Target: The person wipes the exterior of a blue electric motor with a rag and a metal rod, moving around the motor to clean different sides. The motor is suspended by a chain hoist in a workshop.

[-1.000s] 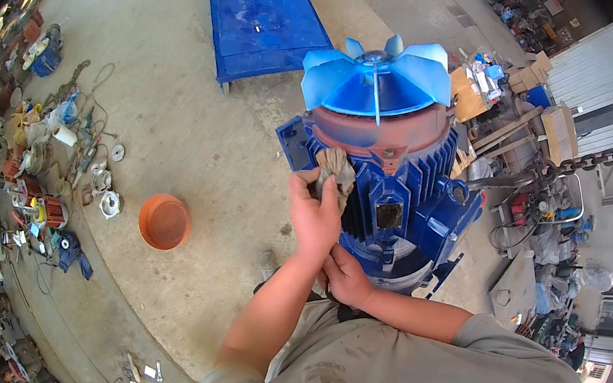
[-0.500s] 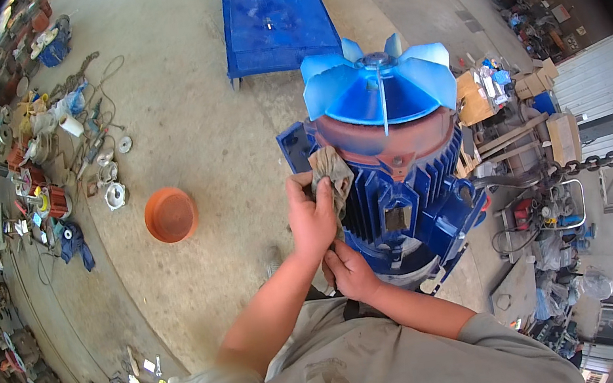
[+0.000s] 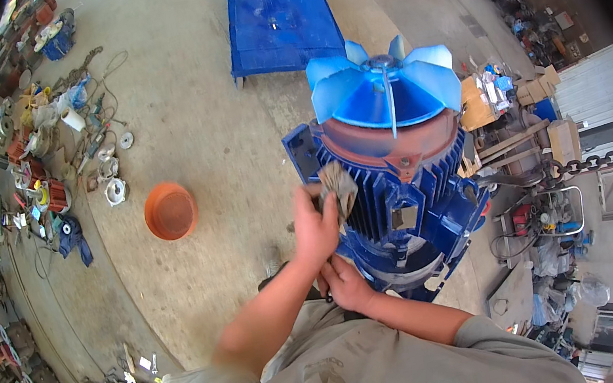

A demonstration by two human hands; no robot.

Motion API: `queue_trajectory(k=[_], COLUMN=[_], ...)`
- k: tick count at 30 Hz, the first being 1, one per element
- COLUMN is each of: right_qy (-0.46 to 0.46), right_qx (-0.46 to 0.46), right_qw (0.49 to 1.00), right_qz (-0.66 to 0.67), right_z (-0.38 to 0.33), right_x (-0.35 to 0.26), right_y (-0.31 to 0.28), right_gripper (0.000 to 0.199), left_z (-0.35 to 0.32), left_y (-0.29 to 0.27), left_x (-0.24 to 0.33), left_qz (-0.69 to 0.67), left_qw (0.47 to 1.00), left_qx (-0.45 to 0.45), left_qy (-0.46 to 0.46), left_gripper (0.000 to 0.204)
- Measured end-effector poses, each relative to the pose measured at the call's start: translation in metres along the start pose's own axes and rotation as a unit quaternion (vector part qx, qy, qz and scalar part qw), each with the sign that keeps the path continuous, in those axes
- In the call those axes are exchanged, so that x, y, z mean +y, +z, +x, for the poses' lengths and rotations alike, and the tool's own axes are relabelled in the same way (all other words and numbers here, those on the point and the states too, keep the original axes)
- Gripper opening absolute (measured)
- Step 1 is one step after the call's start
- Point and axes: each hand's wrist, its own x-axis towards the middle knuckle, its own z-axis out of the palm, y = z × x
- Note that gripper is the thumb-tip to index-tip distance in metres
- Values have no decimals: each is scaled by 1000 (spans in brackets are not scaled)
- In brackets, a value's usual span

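A large blue electric motor (image 3: 396,201) stands upright on the concrete floor, its ribbed casing topped by a reddish end cover and a light blue fan (image 3: 385,87). My left hand (image 3: 316,226) presses a crumpled grey rag (image 3: 339,186) against the ribs on the motor's left side. My right hand (image 3: 347,285) rests lower down against the base of the motor, just under the left hand; whether it grips anything is hidden.
An orange bowl (image 3: 170,211) sits on the floor to the left. A blue flat cart (image 3: 279,15) stands behind the motor. Tools and motor parts (image 3: 46,168) line the left edge. Boxes, a chain (image 3: 606,160) and equipment crowd the right side.
My left hand with the rag has slid slightly down along the motor's ribs. The right hand has stayed at the base.
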Motion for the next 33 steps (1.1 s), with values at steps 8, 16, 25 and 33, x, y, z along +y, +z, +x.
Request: queue_trajectory(k=[8, 16, 25, 33], right_qy=[-2, -64, -16, 102], right_qx=[-4, 57, 59, 84], right_qw=[1000, 995, 996, 989], right_qz=[-20, 52, 66, 72], right_z=[-3, 33, 40, 56], right_x=[5, -15, 11, 7], right_y=[-3, 13, 15, 21], right_gripper=[23, 25, 24, 24], left_z=[-3, 34, 32, 44], left_y=[7, 3, 7, 13], left_x=[-12, -10, -24, -25], left_qz=[-60, -23, -23, -19], left_qw=[998, 999, 998, 996], left_qx=[30, -6, -52, -77], left_qy=[-8, -21, -32, -35], left_gripper=[23, 24, 24, 22])
